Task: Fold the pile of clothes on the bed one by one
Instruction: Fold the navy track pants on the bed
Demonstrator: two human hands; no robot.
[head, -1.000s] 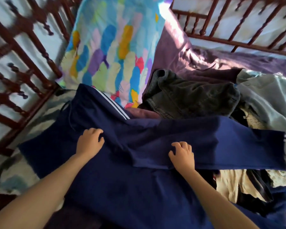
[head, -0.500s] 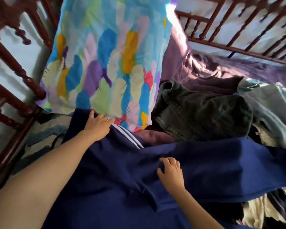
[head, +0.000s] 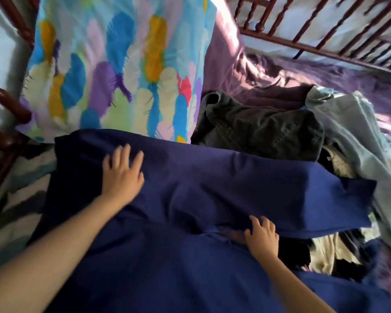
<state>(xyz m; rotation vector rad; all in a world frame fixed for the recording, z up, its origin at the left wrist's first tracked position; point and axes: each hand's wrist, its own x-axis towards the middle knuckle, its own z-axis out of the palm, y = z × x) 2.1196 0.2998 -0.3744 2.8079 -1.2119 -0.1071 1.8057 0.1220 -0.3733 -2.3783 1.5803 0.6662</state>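
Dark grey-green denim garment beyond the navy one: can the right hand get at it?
Probably yes: the dark grey-green denim garment lies uncovered past the navy blue cloth, but the right hand grips that cloth's edge and must release it first.

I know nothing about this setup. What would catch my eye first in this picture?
A big navy blue cloth garment fills the near middle, with the left hand pressed flat on its upper left and the right hand at its folded lower edge. Behind it is a bright feather-patterned pillow, upper left, with a crumpled dark grey-green denim garment to its right.
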